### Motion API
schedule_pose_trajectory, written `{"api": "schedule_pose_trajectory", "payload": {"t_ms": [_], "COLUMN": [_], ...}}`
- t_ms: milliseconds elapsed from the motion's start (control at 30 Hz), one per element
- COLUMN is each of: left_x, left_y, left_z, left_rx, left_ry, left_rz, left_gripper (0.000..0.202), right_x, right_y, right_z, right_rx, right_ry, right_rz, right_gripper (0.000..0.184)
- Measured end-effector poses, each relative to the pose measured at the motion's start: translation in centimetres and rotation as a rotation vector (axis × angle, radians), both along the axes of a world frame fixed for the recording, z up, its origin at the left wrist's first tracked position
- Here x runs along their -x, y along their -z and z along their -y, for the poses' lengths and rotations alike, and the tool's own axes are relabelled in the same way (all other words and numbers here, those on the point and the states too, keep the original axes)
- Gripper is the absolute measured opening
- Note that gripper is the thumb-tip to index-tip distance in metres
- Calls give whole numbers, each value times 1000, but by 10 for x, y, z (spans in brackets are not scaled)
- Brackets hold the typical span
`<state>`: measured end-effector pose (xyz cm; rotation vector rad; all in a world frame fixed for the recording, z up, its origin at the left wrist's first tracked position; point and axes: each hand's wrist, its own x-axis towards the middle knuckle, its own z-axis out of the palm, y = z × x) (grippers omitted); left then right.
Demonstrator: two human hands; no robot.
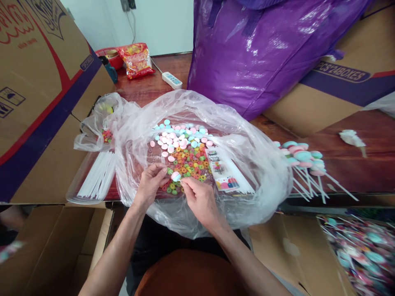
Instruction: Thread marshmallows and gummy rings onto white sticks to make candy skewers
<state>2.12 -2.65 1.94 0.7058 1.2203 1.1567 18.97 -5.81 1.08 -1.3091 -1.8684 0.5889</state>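
My left hand (152,180) is closed in a pinch over the candy pile, with a small green ring candy (170,171) by its fingertips; whether it grips that ring is unclear. Opposite it, my right hand (200,198) pinches at the edge of a pink, white and blue round candy (175,176), and part of that grip is hidden. Below and behind the fingers lie many coloured ring candies (193,158). Beyond them are pink and blue round candies (177,139). A crumpled clear plastic bag (262,164) surrounds everything.
White sticks (97,174) lie in a clear tray at left, and more sit beside a printed card (220,168). Finished-looking candy sticks (304,158) are bunched at right. Cardboard boxes (46,102), a purple bag (253,53) and a power strip (172,80) stand around.
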Motion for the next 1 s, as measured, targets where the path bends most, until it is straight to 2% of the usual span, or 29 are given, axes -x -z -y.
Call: {"api": "schedule_pose_trajectory", "payload": {"t_ms": [167, 300, 467, 600, 733, 800, 867, 933, 1000], "left_x": [3, 8, 12, 13, 8, 4, 0, -1, -2], "left_y": [-2, 1, -1, -2, -5, -6, -5, 0, 7], "left_z": [1, 1, 3, 4, -3, -14, -27, -40, -48], "left_rx": [28, 23, 96, 80, -6, -106, -265, -435, -542], "left_ry": [17, 76, 148, 232, 189, 141, 101, 134, 208], "left_rz": [-2, -38, -45, -41, -71, -212, -480, -797, -1054], "left_gripper": [43, 37, 41, 41, 45, 34, 20, 12, 20], "right_x": [0, 4, 11, 15, 13, 8, 2, -3, -8], "right_y": [1, 5, 5, 1, 1, 3, 7, 9, 10], "right_z": [1, 4, 6, 0, -8, -10, -10, -9, -8], "right_rx": [-12, -83, -132, -109, -15, 27, 45, 59, 68], "right_ry": [-16, -14, -7, 6, 38, 96, 155, 196, 212], "right_rz": [33, 52, 1, -33, -84, -133, -165, -176, -175], "right_gripper": [28, 27, 28, 30, 30, 27, 25, 24, 25]}}
